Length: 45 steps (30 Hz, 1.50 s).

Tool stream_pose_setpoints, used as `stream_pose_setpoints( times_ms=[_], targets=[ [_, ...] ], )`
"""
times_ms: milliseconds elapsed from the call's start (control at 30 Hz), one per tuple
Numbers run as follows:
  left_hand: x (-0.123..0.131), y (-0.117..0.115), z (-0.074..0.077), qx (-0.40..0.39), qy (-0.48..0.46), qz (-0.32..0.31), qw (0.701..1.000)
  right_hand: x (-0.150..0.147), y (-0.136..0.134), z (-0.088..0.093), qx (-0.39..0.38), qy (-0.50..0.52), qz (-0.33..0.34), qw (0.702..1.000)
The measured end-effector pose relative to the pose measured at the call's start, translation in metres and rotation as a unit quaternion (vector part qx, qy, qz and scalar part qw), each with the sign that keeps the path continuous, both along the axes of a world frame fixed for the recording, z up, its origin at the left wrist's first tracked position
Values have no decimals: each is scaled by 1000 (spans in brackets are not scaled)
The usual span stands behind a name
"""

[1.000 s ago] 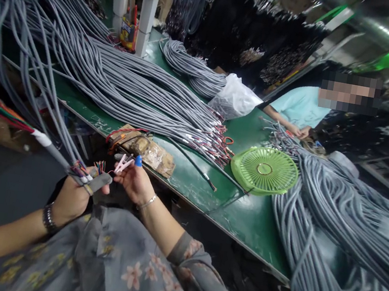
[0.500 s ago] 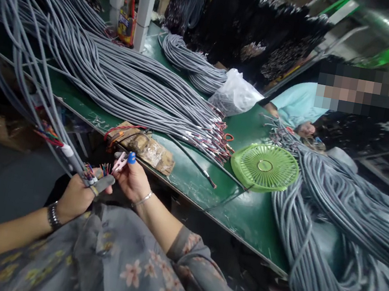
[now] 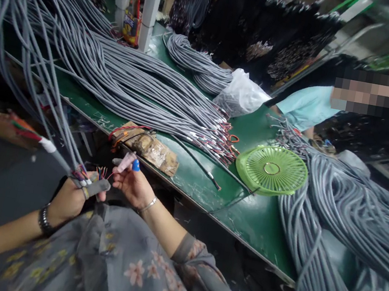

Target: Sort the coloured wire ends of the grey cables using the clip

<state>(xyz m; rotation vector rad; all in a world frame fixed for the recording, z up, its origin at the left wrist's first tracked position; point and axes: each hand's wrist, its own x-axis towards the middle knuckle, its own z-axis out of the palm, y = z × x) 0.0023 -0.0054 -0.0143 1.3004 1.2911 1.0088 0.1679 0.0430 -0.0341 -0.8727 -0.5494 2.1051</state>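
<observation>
Your left hand [image 3: 70, 200]: clamped around grey cables [image 3: 60, 161], near left | your right hand [image 3: 134, 188]: pinched on pink clip [image 3: 124, 162], just right of wire ends [image 3: 101, 172] | table [image 3: 237, 221]: farther off

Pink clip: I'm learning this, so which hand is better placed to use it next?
Probably the right hand: it holds the pink clip beside the fanned wire ends, while the left hand grips the cables.

Nothing can be read with certainty. The small yellow, black and red package [image 3: 129, 26] standing beside the square white post [image 3: 148, 19] on the green surface [image 3: 241, 219] bears bold printed lettering, too small and blurred to make out.
</observation>
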Motion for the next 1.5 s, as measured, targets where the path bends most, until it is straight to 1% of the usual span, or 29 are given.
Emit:
stream_pose_setpoints(
  times_ms=[67,167,267,333,400,467,567,633,733,833,1033,1200,1267,1400,1500],
  targets=[
    [-1,-1,5,-18,-40,21,999,2,-5,-3,8,2,25,1000],
    [-1,0,13,-45,-63,43,996,3,-11,-4,27,11,56,998],
    [-1,1,18,-61,-78,48,994,1,-14,-4,46,3,80,996],
    [-1,1,19,-66,-92,42,993,-3,-15,-3,52,-18,84,995],
    [0,0,18,-62,-91,38,993,-6,-15,-2,55,-45,71,995],
    [0,-2,14,-58,-74,41,995,-8,-15,-2,63,-73,37,995],
    [-2,-3,7,-54,-28,38,997,-10,-17,-2,75,-110,-21,991],
    [-3,-4,4,-48,8,25,999,-10,-18,-3,78,-126,-40,988],
    [-5,-2,3,-45,44,1,998,-10,-21,-4,86,-133,-44,986],
    [-5,-1,4,-45,58,-16,997,-11,-21,-4,90,-130,-54,986],
    [-4,-3,2,-40,80,-16,996,-16,-21,1,99,-133,-59,985],
    [-5,-2,0,-46,73,-19,996,-17,-19,0,102,-155,-54,981],
    [-6,1,2,-51,60,-34,996,-16,-19,-1,99,-149,-55,982],
    [-6,7,10,-91,15,-90,992,-12,-21,-2,107,-100,-61,987],
    [-5,10,17,-124,-17,-98,987,-9,-22,-2,108,-63,-56,991]
  ],
)
